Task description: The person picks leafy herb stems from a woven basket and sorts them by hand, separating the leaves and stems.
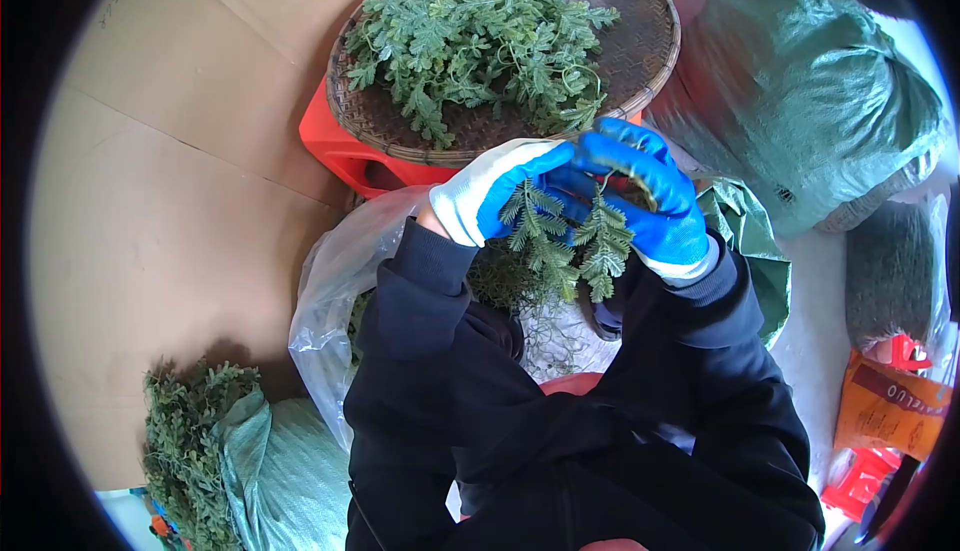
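My left hand [508, 189], in a white glove with a blue coated palm, is closed on a leafy green sprig [540, 226] that hangs below the fingers. My right hand [655, 201], gloved the same way, has its fingers curled round the thin stem of a second sprig [603, 246]. The fingertips of both hands meet or nearly meet, and part of the stems is hidden behind them. Just beyond the hands, a round woven bamboo tray [640, 56] bears a heap of similar green sprigs [470, 46].
A red plastic stool [318, 126] supports the tray. Plant trimmings [500, 276] lie below my hands, beside a clear plastic bag [325, 281]. A full green sack [800, 91] stands at right, an orange package [890, 406] below it. Another green sack [285, 466] with greenery lies lower left.
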Action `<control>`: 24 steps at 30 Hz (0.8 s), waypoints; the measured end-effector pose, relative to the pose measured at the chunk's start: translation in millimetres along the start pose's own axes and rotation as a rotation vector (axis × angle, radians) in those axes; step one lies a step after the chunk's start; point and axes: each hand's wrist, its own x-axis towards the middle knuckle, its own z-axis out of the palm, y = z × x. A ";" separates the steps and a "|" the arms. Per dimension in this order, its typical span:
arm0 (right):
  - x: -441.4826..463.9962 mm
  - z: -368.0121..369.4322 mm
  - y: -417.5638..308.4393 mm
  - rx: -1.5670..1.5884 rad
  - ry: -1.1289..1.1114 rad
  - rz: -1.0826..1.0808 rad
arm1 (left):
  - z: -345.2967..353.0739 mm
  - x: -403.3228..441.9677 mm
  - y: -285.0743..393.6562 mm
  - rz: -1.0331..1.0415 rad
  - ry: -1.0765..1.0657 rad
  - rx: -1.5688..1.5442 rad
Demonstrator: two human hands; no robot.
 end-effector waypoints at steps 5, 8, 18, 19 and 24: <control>-3.9 -4.3 -1.9 -0.125 0.135 0.217 | 12.4 -0.7 18.0 -0.187 -0.033 -0.294; -7.0 -10.3 -2.9 0.412 0.221 0.451 | 8.1 -3.5 26.7 -0.171 -0.116 -0.273; -1.7 -22.7 -16.0 1.033 0.082 0.704 | -3.2 -2.9 23.0 -0.129 0.003 -0.008; -3.5 -23.1 -11.0 0.964 0.104 0.675 | -4.6 -3.5 22.3 -0.088 0.030 0.093; 0.1 -17.0 -27.7 1.045 0.283 0.611 | -4.6 -2.9 16.2 0.089 0.232 0.320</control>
